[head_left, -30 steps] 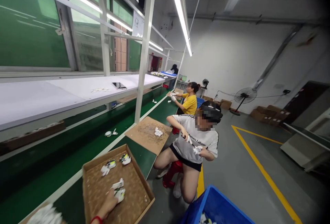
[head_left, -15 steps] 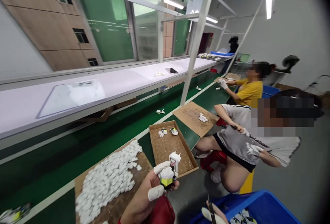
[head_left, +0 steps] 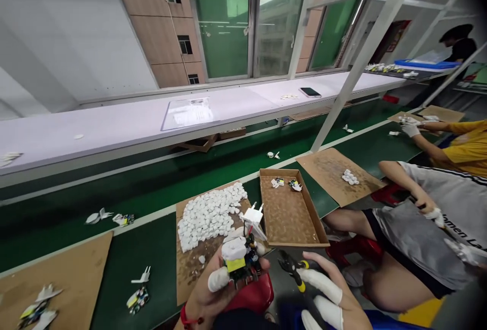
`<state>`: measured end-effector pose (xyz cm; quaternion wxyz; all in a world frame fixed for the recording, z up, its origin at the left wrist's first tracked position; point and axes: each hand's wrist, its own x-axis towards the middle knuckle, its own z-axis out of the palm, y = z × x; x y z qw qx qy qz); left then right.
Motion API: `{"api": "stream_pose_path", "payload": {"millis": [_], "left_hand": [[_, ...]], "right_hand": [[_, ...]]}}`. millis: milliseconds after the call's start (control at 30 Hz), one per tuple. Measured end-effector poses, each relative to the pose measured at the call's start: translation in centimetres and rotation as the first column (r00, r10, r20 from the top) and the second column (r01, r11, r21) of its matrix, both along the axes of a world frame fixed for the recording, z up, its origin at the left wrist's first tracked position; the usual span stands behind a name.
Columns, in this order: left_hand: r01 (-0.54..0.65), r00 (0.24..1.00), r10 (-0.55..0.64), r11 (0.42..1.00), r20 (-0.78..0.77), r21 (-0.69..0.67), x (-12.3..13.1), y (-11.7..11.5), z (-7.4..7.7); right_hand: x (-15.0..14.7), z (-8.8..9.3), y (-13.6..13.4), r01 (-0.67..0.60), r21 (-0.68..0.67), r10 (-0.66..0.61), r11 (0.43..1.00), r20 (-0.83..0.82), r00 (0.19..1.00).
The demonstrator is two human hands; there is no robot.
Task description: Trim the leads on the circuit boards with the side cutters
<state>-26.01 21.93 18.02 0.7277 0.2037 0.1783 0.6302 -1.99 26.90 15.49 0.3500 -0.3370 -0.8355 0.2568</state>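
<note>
My left hand (head_left: pixel 213 282), with white covers on its fingertips, grips a small circuit board (head_left: pixel 249 259) carrying a yellow block and a white soft-looking blob. A white two-pin plug piece (head_left: pixel 253 214) stands at the top of the board, with a red wire beside it. To the right, my right hand (head_left: pixel 329 289), also in white finger covers, is wrapped round black and yellow pliers (head_left: pixel 294 271). The jaws point up and left, apart from the board. Behind my left hand, many white round pieces (head_left: pixel 213 213) lie heaped on a cardboard sheet (head_left: pixel 186 277).
A shallow cardboard tray (head_left: pixel 285 213) holds two board assemblies. More boards (head_left: pixel 137 298) lie on the green bench at left. On my right sits a co-worker (head_left: pixel 449 208) in a grey-and-white shirt. A slanted white post (head_left: pixel 353 81) rises behind the tray.
The view has swung left. My right hand has come up with the pliers from the blue bin at lower right, closer to my left hand. The board remains in my left hand.
</note>
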Motion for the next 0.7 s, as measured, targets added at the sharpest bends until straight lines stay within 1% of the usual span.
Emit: {"api": "stream_pose_path", "payload": {"millis": [67, 133, 200, 267, 333, 367, 400, 467, 567, 633, 700], "left_hand": [[-0.025, 0.999, 0.026, 1.000, -0.046, 0.017, -0.3, -0.9, -0.8], [-0.069, 0.991, 0.068, 0.998, -0.113, 0.000, -0.5, -1.8, -1.7], [-0.129, 0.970, 0.124, 0.992, -0.207, -0.009, -0.6, -2.5, -2.1], [-0.181, 0.936, 0.181, 0.983, -0.302, 0.027, -0.5, -3.0, -2.0], [-0.194, 0.911, 0.213, 0.977, -0.352, 0.089, -0.1, -3.3, -1.6], [-0.198, 0.908, 0.227, 0.973, -0.353, 0.118, 0.2, -3.4, -1.4], [-0.201, 0.908, 0.238, 0.969, -0.344, 0.141, 0.5, -3.5, -1.2], [-0.193, 0.910, 0.247, 0.963, -0.332, 0.188, 1.1, -3.7, -1.3], [-0.170, 0.897, 0.240, 0.962, -0.372, 0.212, 1.5, -4.5, -1.9], [-0.163, 0.876, 0.233, 0.967, -0.423, 0.194, 1.6, -5.0, -2.1], [-0.163, 0.856, 0.226, 0.972, -0.466, 0.172, 1.6, -5.5, -2.1]], "right_hand": [[0.6, 1.3, 0.3, -0.121, 0.078, 0.112, 0.990, 0.111, 0.988], [0.9, 2.5, 0.3, -0.222, 0.087, 0.203, 0.971, 0.189, 0.961], [1.1, 3.2, 0.0, -0.273, 0.025, 0.261, 0.962, 0.215, 0.941], [1.1, 3.5, -0.5, -0.298, -0.073, 0.307, 0.952, 0.214, 0.927], [1.2, 3.6, -1.0, -0.296, -0.147, 0.323, 0.944, 0.214, 0.922], [1.3, 3.7, -1.2, -0.299, -0.158, 0.329, 0.941, 0.222, 0.918], [1.4, 3.8, -1.4, -0.310, -0.140, 0.336, 0.940, 0.236, 0.912], [1.6, 4.5, -1.8, -0.358, -0.058, 0.359, 0.932, 0.287, 0.888], [1.9, 6.2, -2.7, -0.408, 0.045, 0.368, 0.912, 0.351, 0.861], [2.0, 7.4, -3.4, -0.370, 0.071, 0.333, 0.926, 0.307, 0.892], [2.0, 8.3, -4.0, -0.326, 0.089, 0.298, 0.941, 0.235, 0.925]]}}
